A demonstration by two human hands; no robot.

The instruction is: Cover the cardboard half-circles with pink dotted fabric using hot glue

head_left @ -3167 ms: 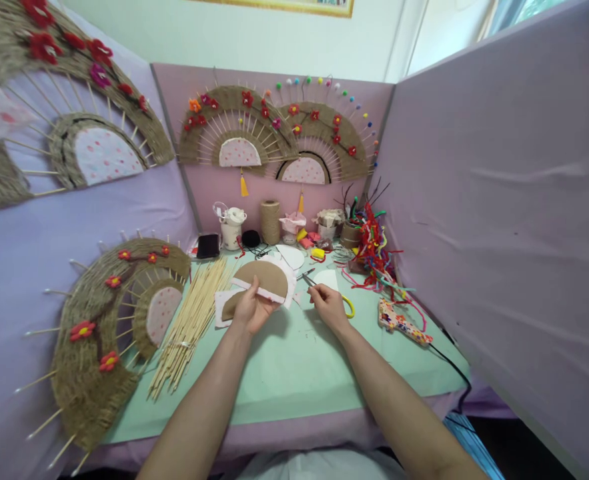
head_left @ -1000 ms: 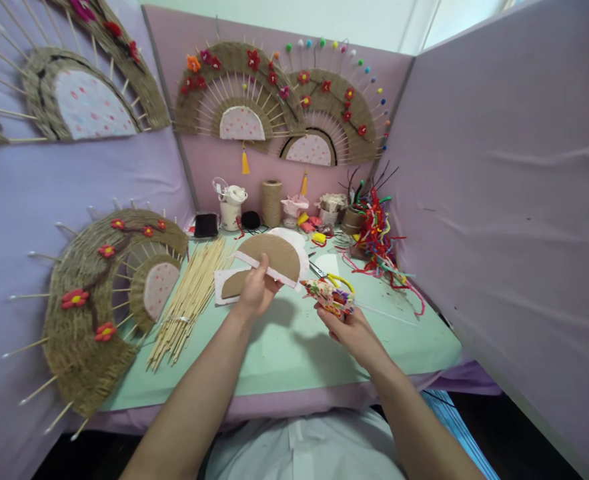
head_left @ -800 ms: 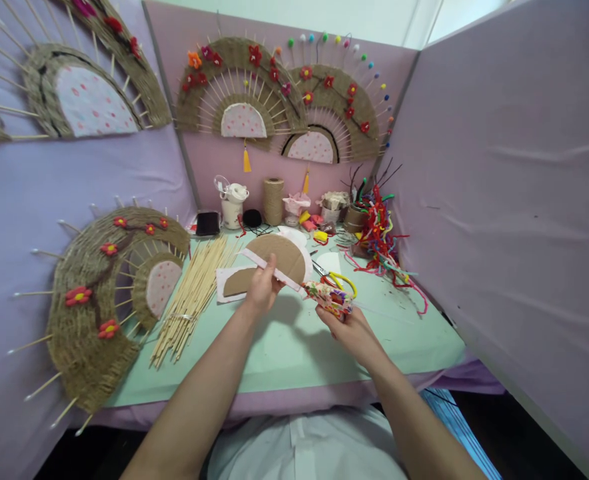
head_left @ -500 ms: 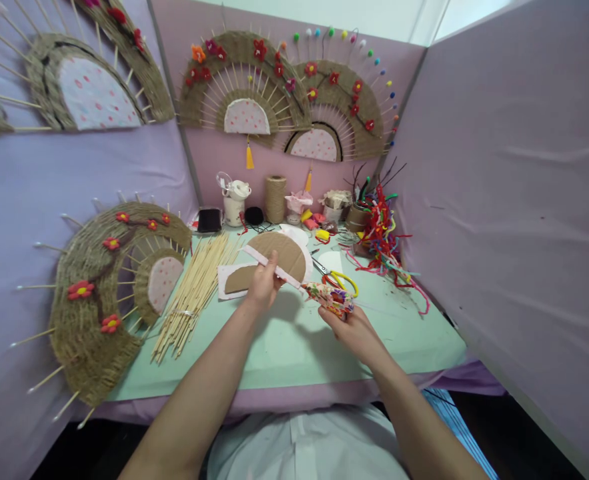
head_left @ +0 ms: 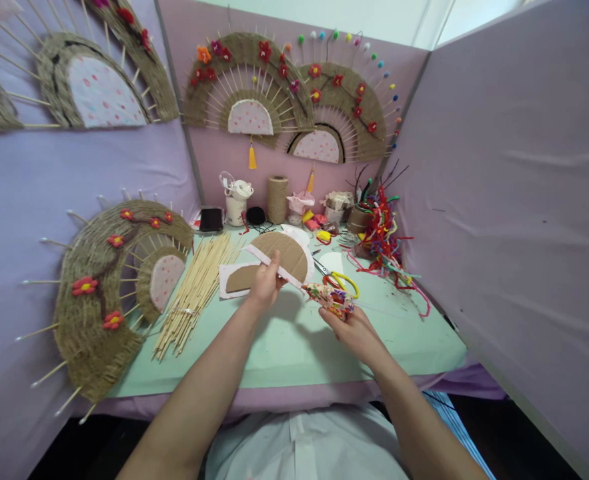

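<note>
My left hand [head_left: 267,285] is closed on a half-round cardboard piece [head_left: 284,252], thumb pressing on the white strip folded over its straight edge. White covering also shows along the curved rim. In my right hand [head_left: 351,325] is a flower-patterned glue gun [head_left: 330,298], its tip at the right end of that folded strip. Whether glue is coming out is too small to see. Beneath and left of the held piece lies a second cardboard half-round [head_left: 241,279] on white material. Scissors [head_left: 335,275] with yellow handles rest just behind the glue gun.
Thin wooden sticks [head_left: 194,293] lie bundled at left, beside a twine-covered fan [head_left: 99,300] with red flowers. A twine spool [head_left: 277,200], a white jar [head_left: 237,203] and tangled coloured pipe cleaners [head_left: 381,227] stand at the back. Finished fans [head_left: 254,80] hang on the wall.
The view has shifted slightly, so the surroundings sit a little farther right. Both hands, the cardboard piece and the glue gun keep nearly the same pose.
</note>
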